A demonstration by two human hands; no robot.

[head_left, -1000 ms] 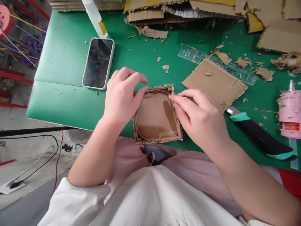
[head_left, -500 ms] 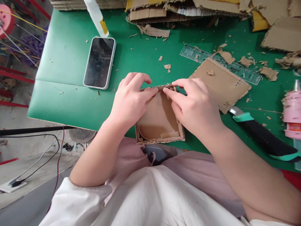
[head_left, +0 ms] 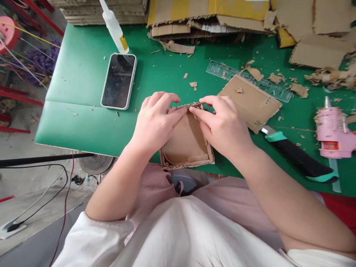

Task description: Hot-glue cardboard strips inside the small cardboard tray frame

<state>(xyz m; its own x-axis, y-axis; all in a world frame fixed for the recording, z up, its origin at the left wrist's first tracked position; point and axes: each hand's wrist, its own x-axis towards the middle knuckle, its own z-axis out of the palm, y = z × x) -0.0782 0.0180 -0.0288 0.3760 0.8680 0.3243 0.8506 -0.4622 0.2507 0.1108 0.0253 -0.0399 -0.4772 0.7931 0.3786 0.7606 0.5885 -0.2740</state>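
A shallow square cardboard box (head_left: 183, 142) with low walls lies at the near edge of the green table, its inside facing up. My left hand (head_left: 157, 120) pinches the far wall near its left end, thumb inside and fingers curled over the outer side. Near the right end of that same wall, my right hand (head_left: 224, 120) grips it between thumb and fingers. A curved strip runs along the inside of the box at the lower left. The outer fingertips are partly hidden behind the wall.
Right of the box lie a cardboard piece (head_left: 250, 102), a clear ruler (head_left: 278, 91), a black-and-teal-handled knife (head_left: 300, 155) and a pink glue gun (head_left: 333, 133). A phone (head_left: 119, 81) and a bottle (head_left: 115, 31) are at left. Cardboard stacks (head_left: 183, 13) line the back among scraps.
The camera view has shifted slightly, bringing more of the glue gun and back stacks into sight. Both hands keep their hold on the box's far wall.
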